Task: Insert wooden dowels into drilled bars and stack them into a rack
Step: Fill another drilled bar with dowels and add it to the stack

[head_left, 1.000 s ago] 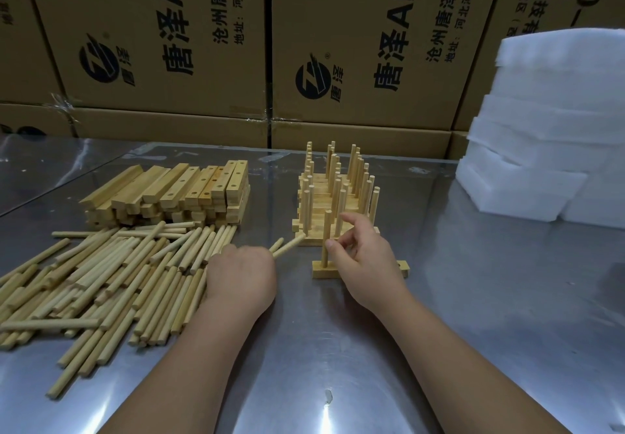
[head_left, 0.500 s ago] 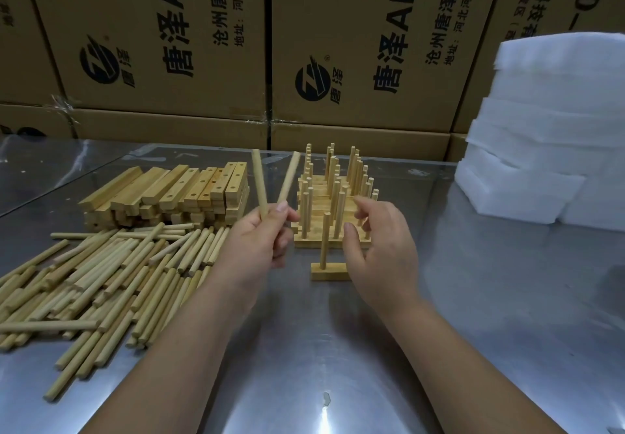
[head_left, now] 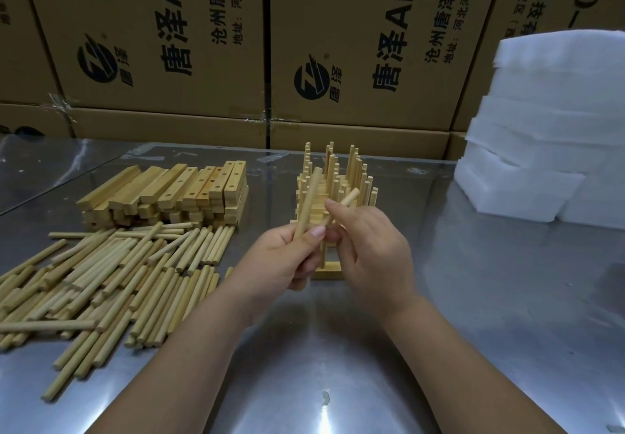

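Observation:
My left hand (head_left: 287, 257) holds a wooden dowel (head_left: 308, 196) upright between thumb and fingers. My right hand (head_left: 372, 244) pinches a second dowel (head_left: 348, 198), tilted toward the right, just beside the left hand. Behind and below both hands a drilled bar (head_left: 329, 273) lies on the metal table with one dowel standing in it, mostly hidden by my fingers. Farther back stands the rack (head_left: 338, 183) of stacked bars with several upright dowels. Loose dowels (head_left: 111, 274) lie in a heap at the left, with a pile of drilled bars (head_left: 169, 193) behind them.
The steel table (head_left: 490, 298) is reflective. A stack of white foam sheets (head_left: 548, 129) stands at the back right. Cardboard boxes (head_left: 209, 44) form a wall along the table's far edge.
My left hand lifted two dowels from the heap and carried them right. My right hand left the standing dowel and took one of the two from the left hand.

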